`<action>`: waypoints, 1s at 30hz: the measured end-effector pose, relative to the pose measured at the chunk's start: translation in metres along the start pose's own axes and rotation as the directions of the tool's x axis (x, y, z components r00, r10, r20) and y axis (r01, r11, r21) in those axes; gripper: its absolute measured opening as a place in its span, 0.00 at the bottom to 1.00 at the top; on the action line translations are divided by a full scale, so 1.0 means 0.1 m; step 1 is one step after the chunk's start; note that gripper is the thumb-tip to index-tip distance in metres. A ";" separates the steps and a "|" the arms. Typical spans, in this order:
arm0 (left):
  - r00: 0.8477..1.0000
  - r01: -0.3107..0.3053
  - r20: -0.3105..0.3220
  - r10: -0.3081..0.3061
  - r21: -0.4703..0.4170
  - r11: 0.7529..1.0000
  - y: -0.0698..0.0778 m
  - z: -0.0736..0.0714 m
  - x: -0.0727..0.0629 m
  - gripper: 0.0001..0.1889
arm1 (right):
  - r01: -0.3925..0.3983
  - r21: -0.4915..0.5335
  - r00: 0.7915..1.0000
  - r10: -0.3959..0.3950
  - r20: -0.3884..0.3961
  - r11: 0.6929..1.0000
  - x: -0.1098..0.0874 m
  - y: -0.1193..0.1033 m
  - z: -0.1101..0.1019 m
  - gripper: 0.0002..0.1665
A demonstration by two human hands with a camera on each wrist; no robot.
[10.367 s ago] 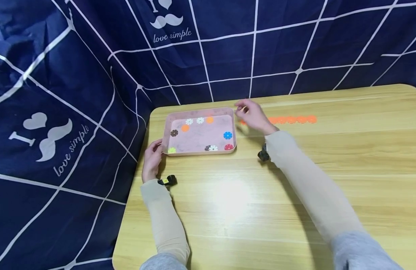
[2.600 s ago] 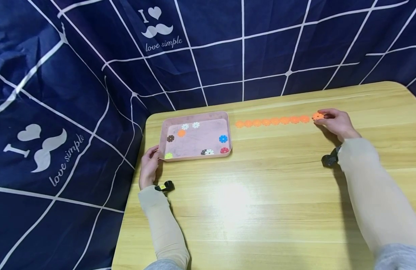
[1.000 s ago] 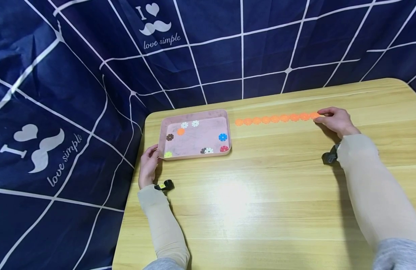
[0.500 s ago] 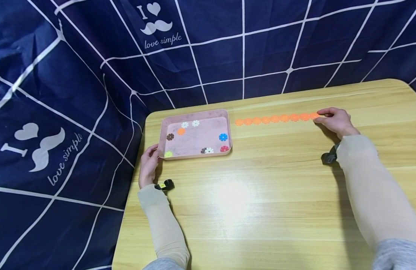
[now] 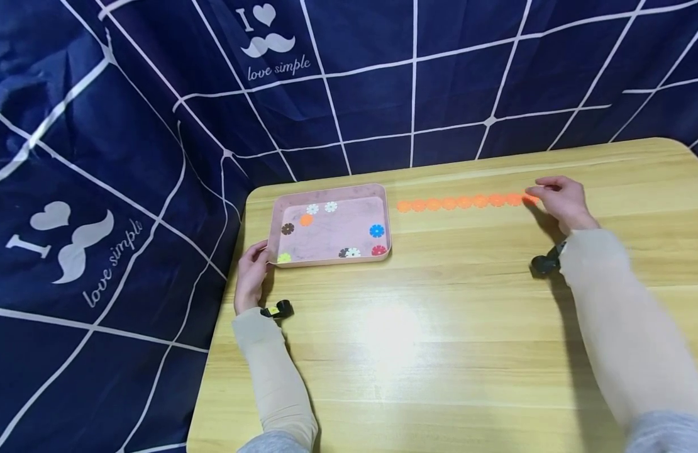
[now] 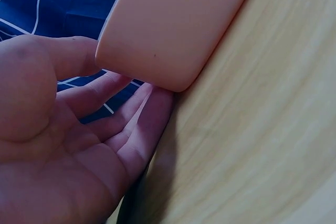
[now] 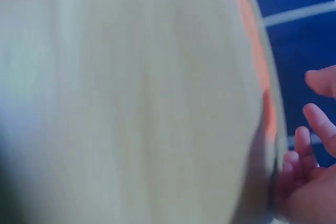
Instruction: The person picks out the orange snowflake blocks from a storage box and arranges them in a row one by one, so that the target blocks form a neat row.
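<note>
My left hand point(image 5: 251, 277) holds the near-left corner of a shallow pink tray point(image 5: 329, 262). In the left wrist view the thumb is at the rim of the tray point(image 6: 157, 30) and the other fingers reach round its side wall. Notched plastic discs lie in the tray, among them an orange disc point(image 5: 306, 220), a blue disc point(image 5: 376, 231) and a red disc point(image 5: 378, 250). My right hand point(image 5: 564, 201) hovers over the right end of a row of orange discs point(image 5: 465, 201), thumb and index finger apart. The right wrist view is blurred, with the right hand point(image 7: 310, 182) beside the orange row.
Two white discs point(image 5: 322, 207), a brown disc point(image 5: 288, 229) and a yellow-green disc point(image 5: 284, 258) also lie in the tray. A dark blue curtain point(image 5: 371, 100) hangs behind and left of the wooden table point(image 5: 439, 352).
One orange disc left the tray and joined the row's right end. My right hand pinched it there, then let go and lifted slightly. The left hand stays at the tray corner.
</note>
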State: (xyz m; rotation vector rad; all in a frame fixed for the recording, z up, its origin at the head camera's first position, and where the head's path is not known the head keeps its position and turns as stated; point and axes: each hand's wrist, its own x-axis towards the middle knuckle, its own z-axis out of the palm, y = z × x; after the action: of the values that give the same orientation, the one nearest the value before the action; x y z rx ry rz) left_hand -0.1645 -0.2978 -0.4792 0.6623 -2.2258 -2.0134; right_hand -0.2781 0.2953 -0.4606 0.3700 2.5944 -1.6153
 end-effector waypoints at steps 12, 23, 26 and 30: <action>1.000 0.004 0.003 -0.004 -0.003 1.000 0.00 -0.03 0.01 0.20 | 0.252 0.233 0.954 -0.282 0.104 0.939 -0.37 -1.03 1.66 0.23; 1.000 -0.010 0.015 0.011 -0.033 0.999 0.04 -0.01 0.04 0.20 | 0.314 0.273 0.874 -0.389 0.291 0.909 -0.79 -1.48 2.81 0.17; 1.000 -0.013 0.016 0.014 -0.031 0.999 0.02 -0.02 0.05 0.19 | 0.407 0.172 0.842 -0.442 0.309 0.897 -0.81 -1.49 3.00 0.16; 1.000 -0.009 0.016 0.009 -0.027 1.000 -0.01 -0.04 0.05 0.20 | 0.557 -0.077 0.783 -0.493 0.379 0.827 -0.82 -1.48 3.20 0.20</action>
State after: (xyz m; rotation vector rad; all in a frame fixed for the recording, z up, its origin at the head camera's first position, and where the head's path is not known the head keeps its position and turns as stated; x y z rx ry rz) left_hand -0.1676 -0.3032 -0.4809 0.6342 -2.2017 -2.0485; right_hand -0.2563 -0.0661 -0.4596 -0.6630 2.6588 -1.3615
